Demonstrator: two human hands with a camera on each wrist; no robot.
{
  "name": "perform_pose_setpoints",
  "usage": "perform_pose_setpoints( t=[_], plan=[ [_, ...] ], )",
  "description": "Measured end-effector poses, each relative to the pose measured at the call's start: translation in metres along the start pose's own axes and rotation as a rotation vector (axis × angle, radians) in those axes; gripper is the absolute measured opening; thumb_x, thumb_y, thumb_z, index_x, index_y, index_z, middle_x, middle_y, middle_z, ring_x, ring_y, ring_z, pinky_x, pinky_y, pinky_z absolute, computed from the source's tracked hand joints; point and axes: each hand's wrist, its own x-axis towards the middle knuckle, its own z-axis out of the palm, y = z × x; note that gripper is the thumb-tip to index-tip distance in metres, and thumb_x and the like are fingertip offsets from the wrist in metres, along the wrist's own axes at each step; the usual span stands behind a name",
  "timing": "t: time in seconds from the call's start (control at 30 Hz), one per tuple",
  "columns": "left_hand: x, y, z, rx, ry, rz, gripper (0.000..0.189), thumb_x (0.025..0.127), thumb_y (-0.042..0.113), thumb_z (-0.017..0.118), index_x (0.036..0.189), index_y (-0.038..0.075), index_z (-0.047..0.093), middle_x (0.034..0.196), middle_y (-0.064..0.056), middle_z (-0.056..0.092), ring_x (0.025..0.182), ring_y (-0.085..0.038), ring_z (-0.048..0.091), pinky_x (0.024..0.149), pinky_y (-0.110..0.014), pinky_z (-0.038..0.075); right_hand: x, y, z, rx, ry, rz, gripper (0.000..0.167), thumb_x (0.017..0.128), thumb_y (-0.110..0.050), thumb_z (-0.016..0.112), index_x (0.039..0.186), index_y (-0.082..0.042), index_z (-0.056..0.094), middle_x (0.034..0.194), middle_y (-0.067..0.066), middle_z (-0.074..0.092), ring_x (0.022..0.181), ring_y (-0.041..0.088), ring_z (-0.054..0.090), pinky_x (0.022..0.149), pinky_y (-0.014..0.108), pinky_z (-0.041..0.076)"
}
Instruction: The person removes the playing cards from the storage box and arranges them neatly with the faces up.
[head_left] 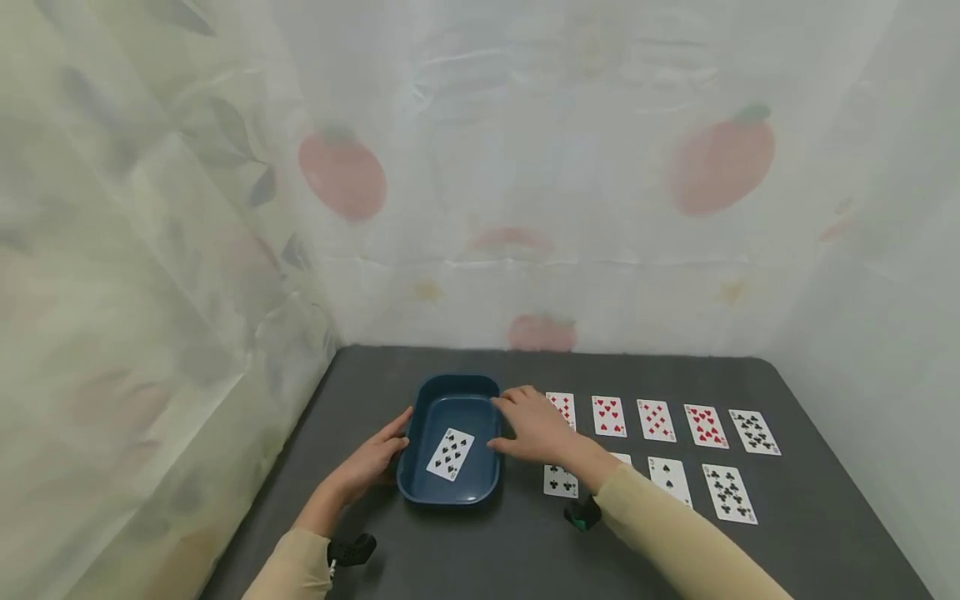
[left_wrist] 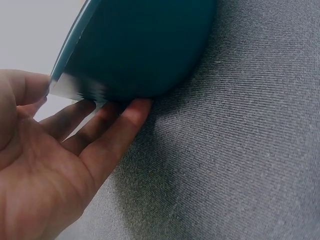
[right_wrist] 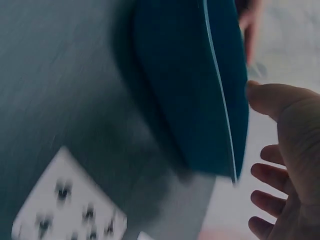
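A dark blue rectangular tray (head_left: 450,497) with raised walls stands left of the table's middle. Inside it lies one spade playing card (head_left: 451,454), face up and slanted. My left hand (head_left: 372,460) grips the tray's left side; in the left wrist view its thumb is at the rim and its fingers lie against the outer wall near the underside. At the opposite side, my right hand (head_left: 534,427) is beside the right rim. In the right wrist view its thumb tip (right_wrist: 255,95) overlaps the tray's edge, and the other fingers hang loosely bent, holding nothing.
Right of the tray, face-up playing cards lie in two rows, among them a heart card (head_left: 608,416), a spade card (head_left: 670,480) and a club card (head_left: 730,493). My right hand and forearm partly cover some. Printed curtains (head_left: 540,167) surround the dark table (head_left: 450,558).
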Motion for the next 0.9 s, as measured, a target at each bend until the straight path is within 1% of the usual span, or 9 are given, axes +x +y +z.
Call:
perform_pose_setpoints(
  t=[0.1, 0.23, 0.27, 0.37, 0.47, 0.57, 0.67, 0.77, 0.9],
  plan=[
    [0.000, 0.001, 0.001, 0.004, -0.007, 0.005, 0.059, 0.110, 0.023, 0.045, 0.163, 0.038, 0.024, 0.165, -0.020, 0.025, 0.140, -0.044, 0.040, 0.094, -0.064, 0.048, 0.014, -0.017, 0.014, -0.072, -0.037, -0.042, 0.069, 0.092, -0.055, 0.071, 0.144, -0.011, 0.060, 0.139, 0.008, 0.059, 0.131, 0.030, 0.050, 0.112, 0.047, 0.037],
    [0.001, 0.003, 0.002, 0.011, -0.011, 0.007, 0.059, 0.110, 0.022, 0.044, 0.164, 0.038, 0.023, 0.164, -0.020, 0.025, 0.142, -0.044, 0.038, 0.095, -0.065, 0.047, 0.026, -0.036, 0.027, -0.194, -0.087, -0.094, 0.062, 0.092, -0.052, 0.071, 0.141, -0.014, 0.063, 0.135, 0.004, 0.063, 0.128, 0.026, 0.052, 0.115, 0.046, 0.033],
    [0.001, 0.003, 0.001, 0.013, -0.010, 0.006, 0.059, 0.110, 0.022, 0.044, 0.164, 0.038, 0.023, 0.165, -0.020, 0.025, 0.142, -0.045, 0.037, 0.095, -0.066, 0.047, 0.028, -0.040, 0.029, -0.225, -0.109, -0.109, 0.061, 0.093, -0.052, 0.070, 0.142, -0.016, 0.062, 0.135, 0.002, 0.063, 0.127, 0.025, 0.053, 0.114, 0.045, 0.034],
    [0.001, 0.004, 0.000, 0.015, -0.009, 0.001, 0.059, 0.110, 0.022, 0.043, 0.164, 0.038, 0.023, 0.165, -0.019, 0.024, 0.143, -0.045, 0.035, 0.096, -0.066, 0.047, 0.032, -0.051, 0.030, -0.276, -0.192, -0.145, 0.056, 0.096, -0.050, 0.067, 0.144, -0.022, 0.061, 0.135, -0.003, 0.063, 0.123, 0.021, 0.055, 0.109, 0.042, 0.040],
    [0.000, 0.004, 0.000, 0.022, -0.019, 0.004, 0.060, 0.110, 0.022, 0.043, 0.164, 0.037, 0.022, 0.165, -0.020, 0.023, 0.144, -0.046, 0.034, 0.096, -0.067, 0.046, 0.034, -0.059, 0.029, -0.288, -0.288, -0.170, 0.051, 0.099, -0.047, 0.063, 0.147, -0.030, 0.058, 0.137, -0.006, 0.061, 0.121, 0.018, 0.055, 0.102, 0.039, 0.044],
    [-0.001, 0.004, -0.001, 0.025, -0.027, 0.006, 0.060, 0.111, 0.022, 0.043, 0.164, 0.036, 0.021, 0.165, -0.021, 0.022, 0.144, -0.047, 0.033, 0.097, -0.068, 0.045, 0.036, -0.064, 0.030, -0.295, -0.356, -0.180, 0.047, 0.101, -0.044, 0.061, 0.148, -0.037, 0.056, 0.141, -0.007, 0.058, 0.123, 0.017, 0.053, 0.101, 0.039, 0.044],
    [-0.002, 0.004, -0.001, 0.023, -0.031, 0.007, 0.060, 0.110, 0.022, 0.043, 0.164, 0.036, 0.021, 0.165, -0.022, 0.022, 0.144, -0.047, 0.032, 0.097, -0.068, 0.044, 0.037, -0.067, 0.033, -0.301, -0.407, -0.187, 0.045, 0.102, -0.041, 0.060, 0.147, -0.042, 0.055, 0.143, -0.010, 0.056, 0.125, 0.016, 0.052, 0.103, 0.041, 0.044],
    [-0.003, 0.005, -0.001, 0.019, -0.030, -0.003, 0.060, 0.110, 0.023, 0.043, 0.164, 0.037, 0.022, 0.165, -0.021, 0.022, 0.145, -0.047, 0.031, 0.098, -0.067, 0.044, 0.037, -0.068, 0.035, -0.288, -0.451, -0.188, 0.045, 0.103, -0.033, 0.060, 0.146, -0.045, 0.055, 0.147, -0.012, 0.053, 0.128, 0.016, 0.052, 0.105, 0.043, 0.043],
    [-0.004, 0.004, -0.001, 0.019, -0.020, -0.004, 0.060, 0.110, 0.023, 0.044, 0.164, 0.038, 0.023, 0.165, -0.021, 0.022, 0.145, -0.046, 0.029, 0.098, -0.068, 0.044, 0.038, -0.068, 0.033, -0.270, -0.493, -0.188, 0.051, 0.102, -0.020, 0.061, 0.146, -0.045, 0.055, 0.154, -0.013, 0.048, 0.138, 0.014, 0.047, 0.114, 0.044, 0.035]
  ],
)
